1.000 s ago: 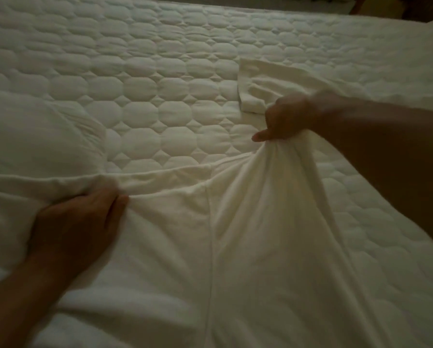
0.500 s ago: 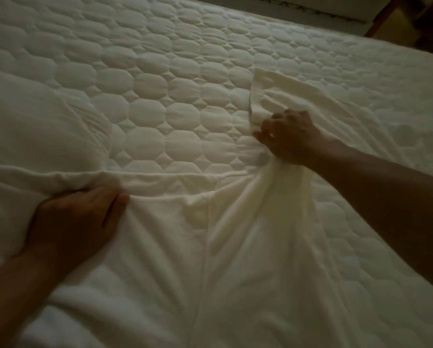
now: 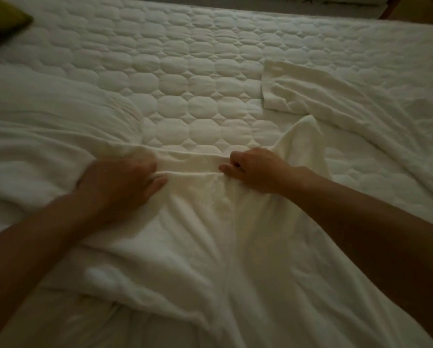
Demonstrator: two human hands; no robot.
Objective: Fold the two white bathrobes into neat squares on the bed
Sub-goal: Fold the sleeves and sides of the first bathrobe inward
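Head view, dim light. A white bathrobe (image 3: pixel 210 247) is seen spread, crumpled, over the near part of the quilted bed (image 3: pixel 185 71). Its far edge is run as a straight band between the two hands.

Left hand (image 3: pixel 120 187): laid palm down on the robe's far edge, left of centre. The fingers are curled over a raised ridge of cloth and the thumb is pointed right along it, so the cloth is gripped. The forearm is extended from the lower left corner, with the wrist nearly straight.

Right hand (image 3: pixel 255 169): set on the same edge, right of centre, apart from the left hand. The fingers are bent into a fist round a gathered pinch of cloth, and one fingertip is left pointing toward the left hand. The forearm is extended from the right edge and angled inward.

A short ridge of cloth is held taut between the hands. Behind the right hand a flap (image 3: pixel 303 139) of the robe is stood up in a peak.

A cuffed sleeve (image 3: pixel 285 96) is laid flat beyond the flap. Which robe it belongs to cannot be told. A green object (image 3: pixel 2 13) is noted at the far left corner.
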